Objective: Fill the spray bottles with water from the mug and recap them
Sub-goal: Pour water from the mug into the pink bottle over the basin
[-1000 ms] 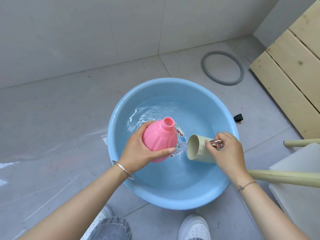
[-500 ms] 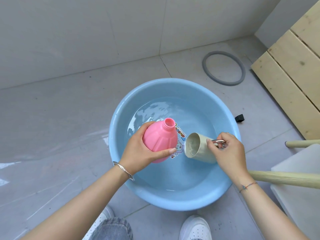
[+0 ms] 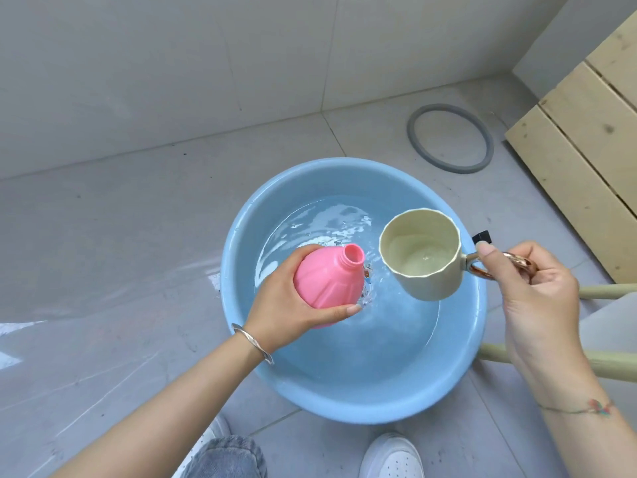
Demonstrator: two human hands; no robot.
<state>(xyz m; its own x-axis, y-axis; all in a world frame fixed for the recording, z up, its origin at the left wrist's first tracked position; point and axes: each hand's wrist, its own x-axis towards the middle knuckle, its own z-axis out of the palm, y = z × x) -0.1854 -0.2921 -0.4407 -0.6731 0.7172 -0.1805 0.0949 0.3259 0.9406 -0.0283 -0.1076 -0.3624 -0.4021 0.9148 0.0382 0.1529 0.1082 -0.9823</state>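
Grey tiled floor [image 3: 138, 236], blue basin [image 3: 344, 405] of water at my feet. My left hand [image 3: 286, 315] grips the uncapped pink bottle [image 3: 327, 281]; my right hand [image 3: 537, 294] pinches the handle of the mug [image 3: 424, 267]. Dipped sideways a second ago, the mug is now upright and holding water at the bottle's 3 o'clock, ready to pour. One bottle, one mug, one basin; no cap in sight.

I see a grey ring [image 3: 412, 132] lying on the tiled floor [image 3: 138, 236] beyond the blue basin [image 3: 344, 405], a small black block [image 3: 481, 237] just beside its rim, and pale wooden slats [image 3: 586, 132] at right.
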